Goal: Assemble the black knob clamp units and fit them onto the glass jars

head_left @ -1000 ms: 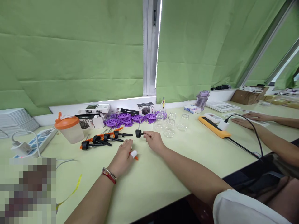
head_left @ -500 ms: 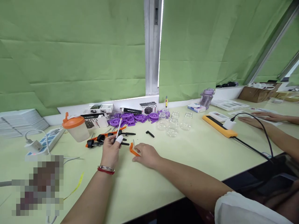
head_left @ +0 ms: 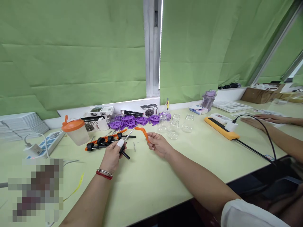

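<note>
Right hand (head_left: 158, 145) has lifted the orange curved piece (head_left: 142, 131) off the desk (head_left: 180, 176) and pinches it up by the left hand (head_left: 115, 154), which grips a black-tipped thin rod (head_left: 126, 142); both parts now meet for joining.

Parts around the fingers
Tools (head_left: 101, 143) lie left of the fingers (head_left: 120, 143), discs (head_left: 132, 120) behind them, jars (head_left: 174, 126) to their right.

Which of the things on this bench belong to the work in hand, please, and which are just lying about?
In hand:
left hand, thin metal rod
right hand, curved orange plastic strip

Lying about:
purple plastic discs
clear glass jars
orange-lidded cup
yellow power strip
</note>
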### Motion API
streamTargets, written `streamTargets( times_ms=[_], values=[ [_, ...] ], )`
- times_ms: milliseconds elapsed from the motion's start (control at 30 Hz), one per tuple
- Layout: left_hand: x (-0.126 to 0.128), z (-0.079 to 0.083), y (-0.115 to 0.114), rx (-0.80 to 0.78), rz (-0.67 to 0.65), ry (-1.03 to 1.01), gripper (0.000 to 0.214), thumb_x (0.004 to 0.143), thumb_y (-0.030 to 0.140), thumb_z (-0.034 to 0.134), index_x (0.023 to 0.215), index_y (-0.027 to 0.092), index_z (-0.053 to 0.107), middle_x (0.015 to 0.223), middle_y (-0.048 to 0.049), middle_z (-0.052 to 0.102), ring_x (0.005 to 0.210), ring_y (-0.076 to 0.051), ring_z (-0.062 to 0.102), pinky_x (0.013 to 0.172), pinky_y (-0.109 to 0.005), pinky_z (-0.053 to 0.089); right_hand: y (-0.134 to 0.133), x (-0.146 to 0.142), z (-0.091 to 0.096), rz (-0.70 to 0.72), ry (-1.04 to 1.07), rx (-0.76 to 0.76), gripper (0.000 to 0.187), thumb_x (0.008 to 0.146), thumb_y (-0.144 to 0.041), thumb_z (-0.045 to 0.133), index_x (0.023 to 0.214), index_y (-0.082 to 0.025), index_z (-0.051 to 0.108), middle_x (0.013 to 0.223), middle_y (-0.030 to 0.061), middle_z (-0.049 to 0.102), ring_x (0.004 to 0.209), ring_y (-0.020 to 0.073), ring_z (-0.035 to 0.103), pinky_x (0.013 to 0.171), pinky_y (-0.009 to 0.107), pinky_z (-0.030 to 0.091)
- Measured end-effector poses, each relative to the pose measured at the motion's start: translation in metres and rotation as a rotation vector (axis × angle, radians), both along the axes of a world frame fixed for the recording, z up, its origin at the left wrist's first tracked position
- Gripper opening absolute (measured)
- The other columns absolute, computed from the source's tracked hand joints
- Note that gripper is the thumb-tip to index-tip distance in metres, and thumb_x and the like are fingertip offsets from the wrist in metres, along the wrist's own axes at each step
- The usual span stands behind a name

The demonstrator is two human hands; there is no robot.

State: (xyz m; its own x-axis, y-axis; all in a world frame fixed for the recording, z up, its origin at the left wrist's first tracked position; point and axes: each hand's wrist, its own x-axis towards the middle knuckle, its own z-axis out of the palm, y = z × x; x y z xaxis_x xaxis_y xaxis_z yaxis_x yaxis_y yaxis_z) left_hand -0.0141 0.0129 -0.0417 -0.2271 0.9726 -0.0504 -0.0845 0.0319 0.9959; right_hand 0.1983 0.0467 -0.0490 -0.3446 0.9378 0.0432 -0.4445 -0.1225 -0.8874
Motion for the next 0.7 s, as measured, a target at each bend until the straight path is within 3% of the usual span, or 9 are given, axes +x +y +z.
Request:
streamTargets(
  times_ms=[133, 467, 700],
  values=[
    [0.004, -0.001, -0.003, -0.019, -0.073, 0.148, 0.04, 0.065, 0.054, 0.068, 0.076, 0.015, 0.064, 0.069, -0.0018, 0.06, 0.061, -0.011, 0.052, 0.048, -0.019, 0.032, 0.004, 0.008, -0.003, 0.105, 0.117, -0.007, 0.039, 0.069, -0.032, 0.076, 0.097, -0.018, 0.054, 0.068, -0.0031, 0.053, 0.048, 0.0038, 0.036, 0.045, 0.019, 0.021],
    [0.006, -0.001, -0.006, 0.069, -0.248, 0.213, 0.035, 0.067, 0.049, 0.069, 0.076, 0.016, 0.061, 0.065, -0.0003, 0.057, 0.054, -0.009, 0.044, 0.047, -0.019, 0.029, 0.003, 0.011, -0.005, 0.364, 0.02, -0.068, 0.037, 0.068, -0.029, 0.077, 0.098, -0.018, 0.058, 0.065, -0.0025, 0.053, 0.046, 0.003, 0.033, 0.045, 0.017, 0.015],
    [0.01, -0.003, -0.007, 0.198, -0.271, 0.175, 0.042, 0.06, 0.043, 0.076, 0.088, 0.019, 0.055, 0.08, -0.0033, 0.064, 0.073, -0.017, 0.06, 0.062, -0.026, 0.044, 0.0, 0.005, -0.012, 0.463, -0.001, -0.059, 0.034, 0.068, -0.029, 0.077, 0.097, -0.018, 0.062, 0.065, -0.0019, 0.054, 0.045, 0.0031, 0.032, 0.044, 0.018, 0.016]
  ],
)
